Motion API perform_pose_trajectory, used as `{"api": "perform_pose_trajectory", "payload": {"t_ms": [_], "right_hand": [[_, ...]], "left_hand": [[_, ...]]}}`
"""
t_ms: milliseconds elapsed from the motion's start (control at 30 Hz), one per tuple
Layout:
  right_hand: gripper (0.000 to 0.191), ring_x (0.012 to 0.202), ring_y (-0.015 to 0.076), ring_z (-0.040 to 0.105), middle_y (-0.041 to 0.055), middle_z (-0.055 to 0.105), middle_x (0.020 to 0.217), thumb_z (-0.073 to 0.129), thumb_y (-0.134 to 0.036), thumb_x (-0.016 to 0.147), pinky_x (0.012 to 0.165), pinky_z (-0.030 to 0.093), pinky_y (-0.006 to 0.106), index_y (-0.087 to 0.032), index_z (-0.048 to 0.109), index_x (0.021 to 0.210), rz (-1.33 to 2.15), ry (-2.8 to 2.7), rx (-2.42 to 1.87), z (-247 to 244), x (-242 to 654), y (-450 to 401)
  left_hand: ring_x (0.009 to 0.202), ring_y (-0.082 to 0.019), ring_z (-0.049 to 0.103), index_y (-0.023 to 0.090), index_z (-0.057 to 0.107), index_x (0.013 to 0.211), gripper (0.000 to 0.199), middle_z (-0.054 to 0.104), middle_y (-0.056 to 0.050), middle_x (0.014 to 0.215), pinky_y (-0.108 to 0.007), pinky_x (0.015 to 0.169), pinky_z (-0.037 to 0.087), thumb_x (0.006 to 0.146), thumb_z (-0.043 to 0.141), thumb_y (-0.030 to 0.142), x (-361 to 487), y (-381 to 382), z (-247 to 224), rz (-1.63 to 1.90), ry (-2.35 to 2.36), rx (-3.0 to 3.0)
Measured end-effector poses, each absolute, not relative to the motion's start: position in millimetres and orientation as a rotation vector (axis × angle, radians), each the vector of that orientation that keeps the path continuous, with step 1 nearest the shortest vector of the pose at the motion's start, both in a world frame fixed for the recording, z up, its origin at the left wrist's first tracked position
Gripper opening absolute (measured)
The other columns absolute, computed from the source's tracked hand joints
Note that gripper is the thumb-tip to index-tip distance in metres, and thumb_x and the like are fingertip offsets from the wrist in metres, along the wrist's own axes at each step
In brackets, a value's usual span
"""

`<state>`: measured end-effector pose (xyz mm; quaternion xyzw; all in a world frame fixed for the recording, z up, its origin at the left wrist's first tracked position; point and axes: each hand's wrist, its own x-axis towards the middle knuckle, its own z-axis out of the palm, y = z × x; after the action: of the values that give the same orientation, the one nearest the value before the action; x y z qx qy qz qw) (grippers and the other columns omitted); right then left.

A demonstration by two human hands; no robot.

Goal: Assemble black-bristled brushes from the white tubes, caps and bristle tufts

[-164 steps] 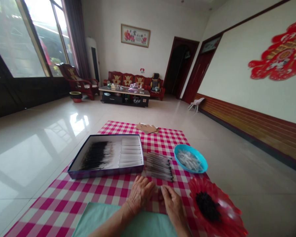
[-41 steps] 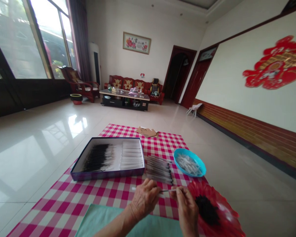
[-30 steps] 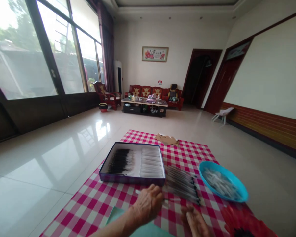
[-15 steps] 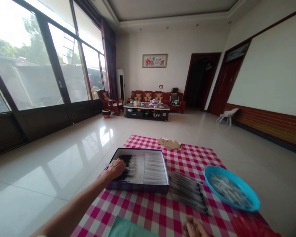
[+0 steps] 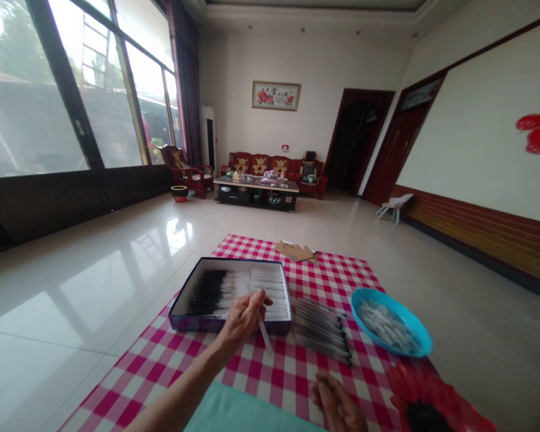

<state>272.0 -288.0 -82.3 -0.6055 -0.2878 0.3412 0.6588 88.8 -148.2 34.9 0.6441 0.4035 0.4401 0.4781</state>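
My left hand [image 5: 243, 318] hangs over the front edge of a dark-rimmed box [image 5: 229, 324], pinching a thin translucent tube [image 5: 261, 332] that points down and away from the fingers. Inside the box lie rows of slim black-tipped items [image 5: 209, 293] and rows of pale tubes [image 5: 267, 288]. My right hand [image 5: 335, 405] rests low at the bottom of the view, fingers apart, with nothing visible in it. Just above it lies a row of thin black-capped tubes [image 5: 321, 330] on the pink checked cloth [image 5: 270, 384].
A blue bowl [image 5: 389, 321] of small white pieces sits to the right, and a red flower-shaped dish [image 5: 425, 402] with dark contents sits at the lower right. A teal cloth [image 5: 243, 414] lies at the near edge. Cardboard scraps [image 5: 297, 252] lie beyond the box on the tiled floor.
My left hand has moved from over the box's black-tipped rows to its front edge, now showing a thin tube. My right hand has risen slightly, and the view has tilted slightly downward.
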Motion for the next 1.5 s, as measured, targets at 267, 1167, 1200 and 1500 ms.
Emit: {"api": "perform_pose_trajectory", "payload": {"t_ms": [267,1167,1200,1500], "right_hand": [[0.045,0.071,0.0243,0.068,0.0091,0.073,0.082,0.064,-0.057,0.071,0.064,0.055,0.031,-0.017,0.072,0.091,0.840,-0.827,-1.415,-63,275,-298],[0.032,0.053,0.0116,0.049,-0.0009,0.059,0.067,0.067,-0.047,0.071,0.049,0.040,0.021,-0.017,0.063,0.083,0.843,-0.887,-1.425,-74,284,-288],[0.033,0.055,0.0119,0.050,-0.0004,0.060,0.068,0.068,-0.047,0.070,0.050,0.041,0.021,-0.017,0.064,0.083,0.836,-0.881,-1.432,-74,284,-287],[0.033,0.061,0.0154,0.055,0.0007,0.063,0.068,0.066,-0.048,0.072,0.056,0.045,0.024,-0.017,0.067,0.083,0.859,-0.905,-1.441,-75,287,-289]], "left_hand": [[0.048,-0.009,0.054,0.010,0.063,0.081,0.055,0.060,-0.002,0.055,-0.019,0.046,0.037,0.069,0.062,0.063,119,-188,-39,0.901,0.828,0.874],[0.072,-0.017,0.051,0.021,0.061,0.095,0.022,0.058,-0.003,0.076,-0.029,0.067,0.039,0.093,0.039,0.020,130,-218,-66,0.703,0.898,2.729],[0.073,-0.017,0.051,0.021,0.061,0.095,0.023,0.058,-0.003,0.076,-0.029,0.068,0.038,0.093,0.039,0.020,130,-217,-70,0.713,0.899,2.731],[0.072,-0.016,0.048,0.023,0.058,0.085,0.020,0.055,-0.003,0.075,-0.027,0.065,0.034,0.092,0.040,0.021,127,-217,-74,0.596,0.927,2.780]]}}
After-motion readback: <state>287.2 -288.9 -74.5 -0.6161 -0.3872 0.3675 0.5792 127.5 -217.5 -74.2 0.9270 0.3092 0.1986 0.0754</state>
